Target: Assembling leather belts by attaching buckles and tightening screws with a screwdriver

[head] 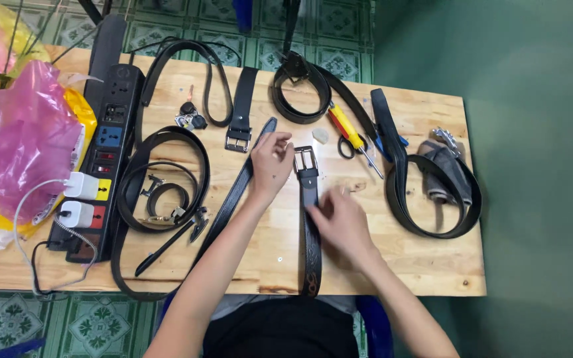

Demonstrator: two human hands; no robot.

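Your left hand (pixel 270 162) pinches the silver buckle (pixel 305 159) of the black belt (pixel 310 229) lying lengthwise mid-table (pixel 432 265) — your right hand (pixel 339 222), fingers loosely curled, presses its strap just below.

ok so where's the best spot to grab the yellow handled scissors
Probably the yellow handles, from above with the right hand. The scissors lie flat on the table, handles toward the far edge, blade tips pointing near-right; a black belt runs close alongside them.
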